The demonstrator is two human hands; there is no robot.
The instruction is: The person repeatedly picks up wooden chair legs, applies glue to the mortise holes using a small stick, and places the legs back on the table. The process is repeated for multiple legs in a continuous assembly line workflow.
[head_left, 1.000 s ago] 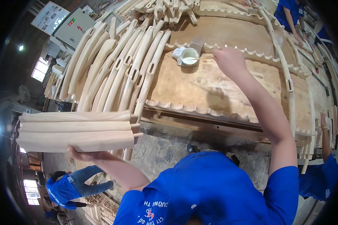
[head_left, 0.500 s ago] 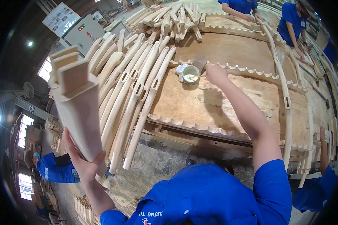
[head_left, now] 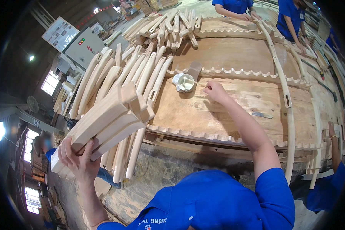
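My left hand [head_left: 80, 160] is wrapped around a bundle of several pale wooden pieces [head_left: 103, 120]. The bundle is raised over the left side and slants, its stepped, tenon-like ends pointing right. A thin stick [head_left: 200, 83] is pinched in my right hand [head_left: 215, 92]. Its tip reaches into a small cup [head_left: 176, 81] of white, glue-like stuff, which stands on the workbench [head_left: 211, 107]. The cup's outside looks wrapped or smeared with white.
Long curved wooden parts with slots [head_left: 153, 86] lie at the left, a pile of more [head_left: 172, 28] behind. Scalloped wooden strips [head_left: 237, 73] cross the bench. A flat blade [head_left: 262, 114] lies right of my hand; a long wooden rail [head_left: 283, 84] stands beyond. Co-workers [head_left: 291, 19] work at the far side.
The bundle in my left hand has tipped from nearly upright to a slant toward the right. My right hand has shifted slightly lower, the stick still in the cup.
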